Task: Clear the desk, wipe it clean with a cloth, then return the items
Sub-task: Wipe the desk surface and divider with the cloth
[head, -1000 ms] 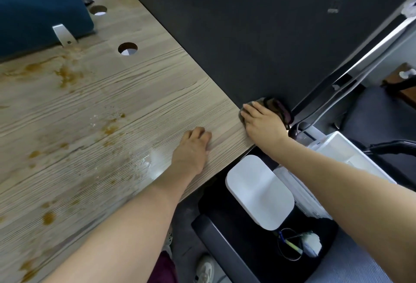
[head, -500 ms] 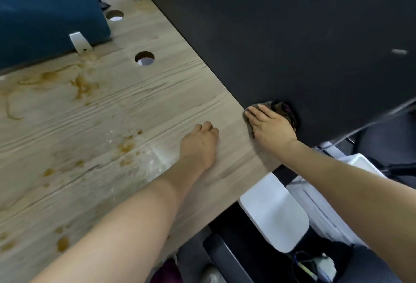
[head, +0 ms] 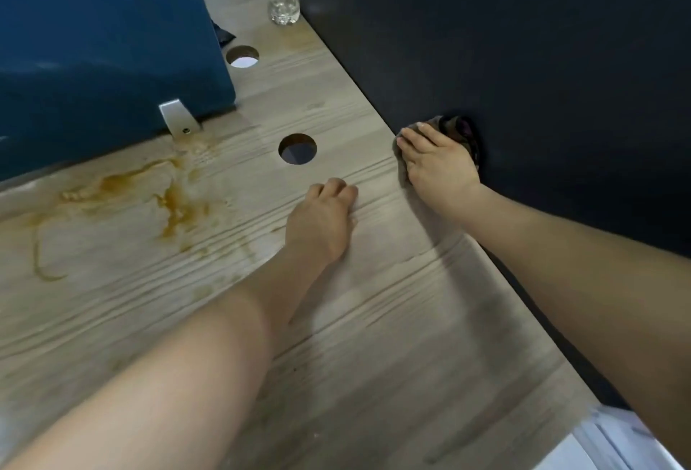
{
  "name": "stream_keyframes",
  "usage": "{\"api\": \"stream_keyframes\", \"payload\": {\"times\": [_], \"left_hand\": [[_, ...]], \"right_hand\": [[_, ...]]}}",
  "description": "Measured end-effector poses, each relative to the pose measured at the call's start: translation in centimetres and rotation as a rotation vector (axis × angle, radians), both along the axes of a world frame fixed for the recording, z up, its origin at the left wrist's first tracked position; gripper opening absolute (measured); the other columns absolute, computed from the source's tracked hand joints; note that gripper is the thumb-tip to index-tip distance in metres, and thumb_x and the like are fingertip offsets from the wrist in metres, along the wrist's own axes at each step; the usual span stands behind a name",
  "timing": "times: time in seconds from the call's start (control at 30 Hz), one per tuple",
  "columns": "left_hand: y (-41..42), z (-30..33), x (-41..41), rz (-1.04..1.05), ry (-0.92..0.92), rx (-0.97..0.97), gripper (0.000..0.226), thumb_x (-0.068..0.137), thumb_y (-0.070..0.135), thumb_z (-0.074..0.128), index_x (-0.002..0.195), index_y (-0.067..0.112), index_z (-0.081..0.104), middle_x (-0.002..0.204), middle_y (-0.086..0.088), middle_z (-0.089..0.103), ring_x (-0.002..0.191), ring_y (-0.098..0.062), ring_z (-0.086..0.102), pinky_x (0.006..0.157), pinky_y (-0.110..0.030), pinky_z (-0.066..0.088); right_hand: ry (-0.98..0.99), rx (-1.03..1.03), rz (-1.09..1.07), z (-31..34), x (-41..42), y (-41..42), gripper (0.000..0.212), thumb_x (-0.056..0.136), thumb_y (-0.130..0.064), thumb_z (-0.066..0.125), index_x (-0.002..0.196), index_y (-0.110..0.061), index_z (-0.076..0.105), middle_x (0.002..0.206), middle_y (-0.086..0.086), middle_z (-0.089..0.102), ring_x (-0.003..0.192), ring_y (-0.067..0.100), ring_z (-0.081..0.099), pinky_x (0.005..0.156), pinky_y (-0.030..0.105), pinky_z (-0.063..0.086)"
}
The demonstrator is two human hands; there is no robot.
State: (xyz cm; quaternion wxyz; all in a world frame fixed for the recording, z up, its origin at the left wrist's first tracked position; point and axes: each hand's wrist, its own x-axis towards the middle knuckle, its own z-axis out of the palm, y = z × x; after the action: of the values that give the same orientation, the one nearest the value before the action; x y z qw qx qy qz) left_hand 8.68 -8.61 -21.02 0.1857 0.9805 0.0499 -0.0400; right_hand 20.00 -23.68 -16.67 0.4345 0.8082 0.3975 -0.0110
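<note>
— Any writing to read?
— None shows. The right hand [head: 439, 163] presses the cloth [head: 458, 131] flat-fingered on the desk [head: 374, 320], against the dark panel [head: 523, 58].
— Which way does it lie?
— Bunched; I can't tell its axis.
— The left hand [head: 321, 222]?
— Resting on the wood, fingers loosely curled, gripping nothing.
— Changed?
— The cloth sits farther up the panel edge; the stains [head: 175, 204] remain.
</note>
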Motion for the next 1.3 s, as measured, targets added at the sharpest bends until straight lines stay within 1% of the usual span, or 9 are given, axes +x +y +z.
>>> {"api": "stream_keyframes", "payload": {"times": [0.27,0.5,0.7,1.03,1.13,1.2,1.23,1.27,1.3], "left_hand": [[-0.1,0.0,0.3,0.017,0.064,-0.041,0.038,0.093,0.028,0.052,0.130,0.023,0.042,0.134,0.004,0.033,0.119,-0.022,0.031,0.086,-0.038,0.047],[-2.5,0.7,-1.0,0.081,0.029,0.015,0.037,0.090,0.006,0.047,0.125,0.020,0.050,0.130,0.000,0.042,0.117,-0.023,0.038,0.082,-0.034,0.040],[-7.1,0.8,-5.7,-0.057,0.012,0.043,0.046,0.081,0.004,0.055,0.125,0.019,0.049,0.133,0.001,0.040,0.118,-0.022,0.039,0.090,-0.031,0.039],[-15.2,1.3,-14.1,-0.117,0.055,0.041,0.039,0.090,0.009,0.045,0.127,0.021,0.047,0.135,0.001,0.038,0.120,-0.021,0.037,0.094,-0.032,0.036],[-17.1,1.2,-17.1,-0.128,0.080,0.049,0.042,0.089,0.008,0.047,0.128,0.021,0.045,0.134,0.001,0.038,0.119,-0.021,0.038,0.092,-0.030,0.036],[-17.9,1.0,-18.7,-0.115,0.067,0.036,0.041,0.090,0.006,0.045,0.128,0.021,0.045,0.133,0.000,0.039,0.118,-0.020,0.039,0.091,-0.029,0.037],[-18.3,0.9,-19.5,-0.110,0.058,0.034,0.041,0.090,0.007,0.044,0.128,0.021,0.045,0.132,0.000,0.040,0.117,-0.020,0.040,0.090,-0.029,0.037],[-18.6,0.8,-20.1,-0.108,0.053,0.035,0.040,0.090,0.007,0.044,0.128,0.021,0.045,0.132,0.000,0.040,0.117,-0.020,0.040,0.089,-0.028,0.037],[-18.9,0.7,-20.7,-0.107,0.054,0.036,0.041,0.091,0.007,0.044,0.129,0.021,0.044,0.133,0.000,0.039,0.117,-0.020,0.040,0.089,-0.028,0.037]], "right_hand": [[-0.038,-0.011,-0.012,2.2,2.4,3.2,0.051,0.103,-0.029,0.018,0.149,-0.009,0.017,0.159,0.008,0.004,0.147,0.024,-0.006,0.117,0.040,-0.010],[-0.015,0.038,0.009,3.9,-2.5,-2.8,0.050,0.103,-0.026,0.017,0.149,-0.007,0.018,0.159,0.008,0.001,0.147,0.025,-0.006,0.116,0.041,-0.011],[0.010,0.035,-0.003,4.3,-8.0,-8.5,0.051,0.102,-0.026,0.017,0.149,-0.006,0.016,0.160,0.008,-0.001,0.146,0.024,-0.008,0.115,0.040,-0.012],[0.036,0.058,-0.048,3.4,-17.2,-18.9,0.052,0.102,-0.025,0.018,0.150,-0.006,0.010,0.160,0.006,-0.003,0.146,0.022,-0.007,0.115,0.037,-0.011],[0.053,0.042,-0.060,2.6,-19.4,-21.7,0.049,0.101,-0.030,0.033,0.147,-0.011,0.030,0.159,0.004,0.014,0.146,0.020,0.010,0.118,0.036,0.002],[0.036,0.091,-0.059,2.7,-20.7,-22.6,0.045,0.082,-0.044,0.065,0.120,-0.021,0.065,0.138,-0.003,0.053,0.130,0.013,0.046,0.111,0.030,0.030],[0.026,0.136,-0.073,3.0,-21.7,-22.6,0.038,0.072,-0.046,0.073,0.104,-0.026,0.074,0.123,-0.008,0.064,0.117,0.010,0.057,0.104,0.027,0.039],[0.034,0.144,-0.093,3.0,-22.7,-22.8,0.032,0.072,-0.046,0.071,0.098,-0.029,0.075,0.117,-0.010,0.067,0.113,0.010,0.059,0.101,0.026,0.041],[0.051,0.125,-0.103,2.9,-23.5,-23.3,0.030,0.081,-0.042,0.062,0.105,-0.028,0.073,0.122,-0.009,0.064,0.118,0.012,0.055,0.103,0.028,0.038]]}}
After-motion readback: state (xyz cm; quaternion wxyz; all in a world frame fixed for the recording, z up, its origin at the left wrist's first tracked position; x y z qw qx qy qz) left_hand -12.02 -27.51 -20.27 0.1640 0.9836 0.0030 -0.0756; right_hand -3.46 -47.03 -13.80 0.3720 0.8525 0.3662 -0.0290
